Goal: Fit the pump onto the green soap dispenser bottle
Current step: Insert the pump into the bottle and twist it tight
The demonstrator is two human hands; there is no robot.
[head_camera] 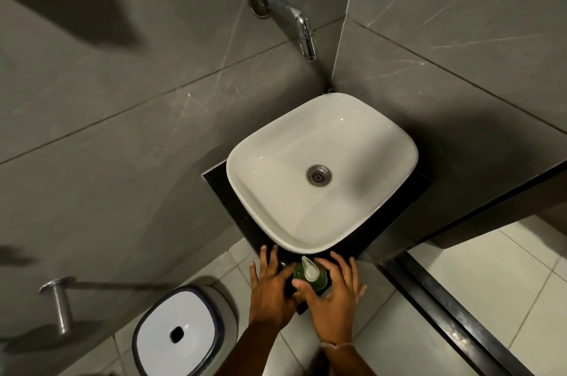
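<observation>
Our left hand (270, 286) lies at nine o'clock of the green soap dispenser bottle (308, 279), fingers spread and loose on the black counter (233, 207), thumb side against the bottle. The bottle stands upright at the counter's near edge, six o'clock of the white basin (245, 160), white pump (309, 268) sitting on its neck. At three o'clock our right hand (334, 296) cups it — fingers open, thumb touching the shoulder. We judge it light, smooth, likely slippery — brace the body, twist at the collar.
</observation>
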